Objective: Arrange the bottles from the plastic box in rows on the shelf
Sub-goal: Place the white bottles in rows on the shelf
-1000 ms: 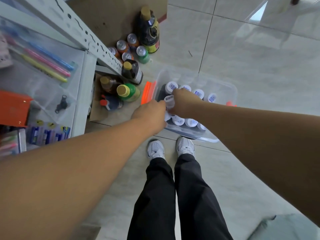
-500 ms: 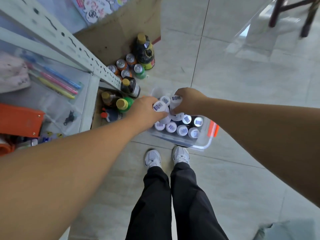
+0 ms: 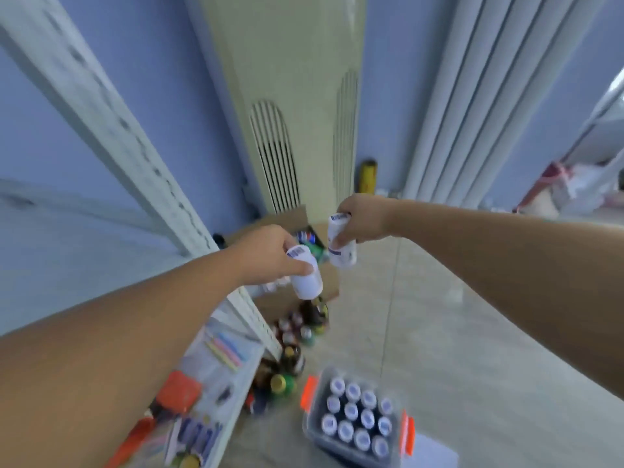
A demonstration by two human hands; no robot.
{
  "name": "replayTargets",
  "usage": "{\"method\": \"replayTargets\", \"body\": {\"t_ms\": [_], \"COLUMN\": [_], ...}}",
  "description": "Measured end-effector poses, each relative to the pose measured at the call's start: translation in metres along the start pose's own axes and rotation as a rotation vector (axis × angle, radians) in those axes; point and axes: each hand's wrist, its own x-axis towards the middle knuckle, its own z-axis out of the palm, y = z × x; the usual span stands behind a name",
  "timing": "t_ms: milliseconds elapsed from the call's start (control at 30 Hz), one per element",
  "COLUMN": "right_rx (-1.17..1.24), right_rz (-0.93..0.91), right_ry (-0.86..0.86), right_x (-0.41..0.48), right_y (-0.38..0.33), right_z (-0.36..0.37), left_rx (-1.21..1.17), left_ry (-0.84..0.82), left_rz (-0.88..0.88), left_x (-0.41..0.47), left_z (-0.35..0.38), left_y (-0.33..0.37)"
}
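Head camera view, blurred by motion, shows both arms stretched forward at the middle of the frame. The left hand (image 3: 266, 253) has its fingers curled around a white bottle (image 3: 305, 273), gripping it near its barcode-labelled cap, with the bottle tilted so its base points down and to the right. The right hand (image 3: 363, 219) pinches a second white bottle (image 3: 341, 246) just below its cap, and that bottle hangs nearly upright. The two bottles are near each other but not touching.

At the lower centre of the frame the clear plastic box (image 3: 312, 430) with orange latches sits on the tiled floor (image 3: 472, 332), holding about a dozen more bottles (image 3: 358, 415) standing in rows, white caps up. The pale metal shelf upright (image 3: 111, 130) runs diagonally from the upper left down toward the centre. Drink cans and dark bottles (image 3: 297, 336) cluster on the floor at its foot, with a cardboard box (image 3: 297, 298) just behind them. A tall cream floor air conditioner (image 3: 287, 96) stands against the blue wall, top centre.
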Motion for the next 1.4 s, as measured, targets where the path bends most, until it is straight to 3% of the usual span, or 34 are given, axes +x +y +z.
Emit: {"method": "replayTargets", "body": {"t_ms": [200,500,767,1000,1200,1400], "right_rx": [-0.068,-0.199,-0.266,-0.257,-0.267,-0.371], "right_rz": [-0.215,-0.513,-0.779,-0.964,-1.088,-1.178], "right_ry": [0.087,-0.179,-0.187,-0.276,-0.347,-0.361], "right_x": [-0.052,-0.119,-0.185,-0.282,-0.370,-0.418], "right_y": [-0.123,-0.305,-0.457,-0.585,-0.671,-0.739], "right_z": [-0.111,-0.097,0.007,0.154,0.265,0.344], "left_rx": [0.027,-0.041,-0.048,-0.038,-0.056,-0.092], "left_ry": [0.148,0.389,0.521,0.615,0.699,0.753], "left_rz": [-0.032,-0.256,-0.507,-0.699,-0.822,-0.937], "left_x": [-0.104,-0.299,-0.493,-0.679,-0.829,-0.921], "left_z": [-0.143,-0.203,-0.195,-0.158,-0.119,-0.095], "left_y": [0.041,-0.002,-0.069,-0.121,-0.163,-0.216]}}
